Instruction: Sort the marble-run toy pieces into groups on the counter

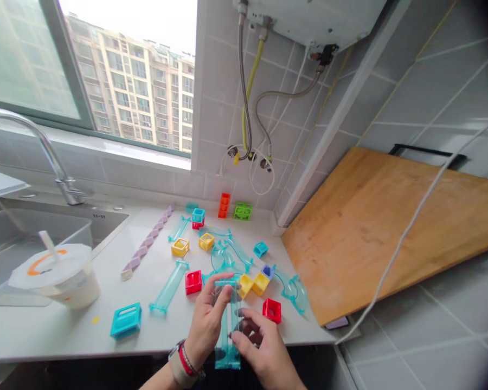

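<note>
Between my hands is a straight, see-through teal track piece (228, 336), standing lengthwise over the counter's front edge. My left hand (205, 320) pinches its upper part, thumb in front and fingers behind. Around its right edge curl the fingers and thumb of my right hand (265, 346), partly hidden behind the piece. Just beyond my hands lie a red cube block (193, 282), joined yellow cube blocks (261, 284) with a purple one (268, 271), and another red cube block (272, 310). Another straight teal track (169, 288) rests to the left.
Curved teal tracks (223, 255) lie mid-counter. A blue block (126, 320) and a lidded drink cup (59, 273) stand left, beside the sink (109, 216). A purple zigzag strip (148, 241) lies behind. At right, a wooden board (390, 233) leans with a white cable (406, 233) across it.
</note>
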`<action>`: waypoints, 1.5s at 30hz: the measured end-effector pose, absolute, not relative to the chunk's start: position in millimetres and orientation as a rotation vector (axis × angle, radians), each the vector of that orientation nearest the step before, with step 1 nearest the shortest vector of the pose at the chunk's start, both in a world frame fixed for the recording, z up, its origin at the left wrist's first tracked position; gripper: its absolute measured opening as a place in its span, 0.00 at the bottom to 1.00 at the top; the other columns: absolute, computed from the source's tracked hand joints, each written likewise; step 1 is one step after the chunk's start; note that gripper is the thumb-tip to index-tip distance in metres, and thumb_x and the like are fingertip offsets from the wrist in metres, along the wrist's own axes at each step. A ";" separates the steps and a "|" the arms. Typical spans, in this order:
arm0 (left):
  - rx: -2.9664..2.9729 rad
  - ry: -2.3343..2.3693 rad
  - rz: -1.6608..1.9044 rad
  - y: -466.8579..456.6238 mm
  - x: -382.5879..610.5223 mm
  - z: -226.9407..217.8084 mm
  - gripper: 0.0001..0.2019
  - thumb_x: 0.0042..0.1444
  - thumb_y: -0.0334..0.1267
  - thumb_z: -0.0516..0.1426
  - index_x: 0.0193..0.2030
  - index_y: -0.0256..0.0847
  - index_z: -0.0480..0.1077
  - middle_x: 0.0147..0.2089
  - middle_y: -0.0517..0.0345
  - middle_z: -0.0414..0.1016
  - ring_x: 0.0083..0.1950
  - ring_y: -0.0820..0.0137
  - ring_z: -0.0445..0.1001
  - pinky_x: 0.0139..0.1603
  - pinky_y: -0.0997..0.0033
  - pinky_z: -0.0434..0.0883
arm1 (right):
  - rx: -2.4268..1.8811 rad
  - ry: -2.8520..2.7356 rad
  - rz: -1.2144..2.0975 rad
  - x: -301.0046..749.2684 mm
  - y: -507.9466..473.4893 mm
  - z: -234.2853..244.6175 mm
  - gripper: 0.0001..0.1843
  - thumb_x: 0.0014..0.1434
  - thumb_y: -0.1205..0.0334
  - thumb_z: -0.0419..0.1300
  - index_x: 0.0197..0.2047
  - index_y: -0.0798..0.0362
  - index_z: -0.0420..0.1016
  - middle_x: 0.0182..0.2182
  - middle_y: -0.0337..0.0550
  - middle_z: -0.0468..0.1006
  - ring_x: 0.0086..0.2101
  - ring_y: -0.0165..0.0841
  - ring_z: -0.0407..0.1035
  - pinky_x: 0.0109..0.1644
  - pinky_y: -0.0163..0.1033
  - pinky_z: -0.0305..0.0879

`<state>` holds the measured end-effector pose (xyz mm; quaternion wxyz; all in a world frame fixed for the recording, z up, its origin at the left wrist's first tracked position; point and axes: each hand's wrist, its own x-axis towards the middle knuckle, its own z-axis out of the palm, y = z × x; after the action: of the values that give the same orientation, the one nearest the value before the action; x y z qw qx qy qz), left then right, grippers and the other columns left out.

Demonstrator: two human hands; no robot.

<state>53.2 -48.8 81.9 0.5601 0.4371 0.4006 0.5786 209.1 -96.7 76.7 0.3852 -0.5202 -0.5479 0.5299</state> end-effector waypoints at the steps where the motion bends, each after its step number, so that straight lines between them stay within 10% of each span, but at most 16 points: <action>1: 1.017 0.947 1.362 -46.3 53.6 82.3 0.20 0.63 0.52 0.59 0.55 0.42 0.70 0.43 0.52 0.80 0.39 0.66 0.78 0.44 0.66 0.75 | -1.328 -1.394 1.341 207.7 -94.7 78.5 0.28 0.57 0.46 0.67 0.55 0.55 0.76 0.33 0.42 0.73 0.33 0.34 0.67 0.37 0.39 0.65; 20: 1.136 1.109 1.221 -99.3 29.3 53.8 0.33 0.61 0.58 0.59 0.69 0.48 0.58 0.53 0.50 0.79 0.49 0.58 0.81 0.45 0.61 0.80 | -1.342 -1.347 1.057 214.4 -155.5 75.6 0.20 0.55 0.57 0.69 0.51 0.51 0.79 0.36 0.39 0.81 0.36 0.35 0.74 0.42 0.37 0.71; 30: 1.838 1.259 1.002 -66.4 -8.9 25.2 0.17 0.64 0.52 0.57 0.44 0.40 0.76 0.26 0.59 0.73 0.26 0.69 0.72 0.29 0.72 0.69 | -1.587 -1.457 0.483 309.5 -73.8 105.2 0.22 0.63 0.52 0.61 0.56 0.55 0.75 0.44 0.47 0.82 0.44 0.37 0.76 0.51 0.39 0.71; 45: 2.263 1.254 0.752 -56.2 -9.6 -0.7 0.10 0.67 0.43 0.54 0.38 0.45 0.73 0.28 0.59 0.75 0.27 0.68 0.72 0.32 0.72 0.65 | -2.448 -1.662 0.307 340.5 125.0 69.6 0.20 0.67 0.55 0.59 0.55 0.59 0.76 0.52 0.60 0.80 0.52 0.45 0.75 0.48 0.38 0.68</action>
<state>-9.6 -56.2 -0.7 0.2220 0.8190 0.4537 0.2722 340.5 125.0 69.6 0.0833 -0.8200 -0.5569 0.1030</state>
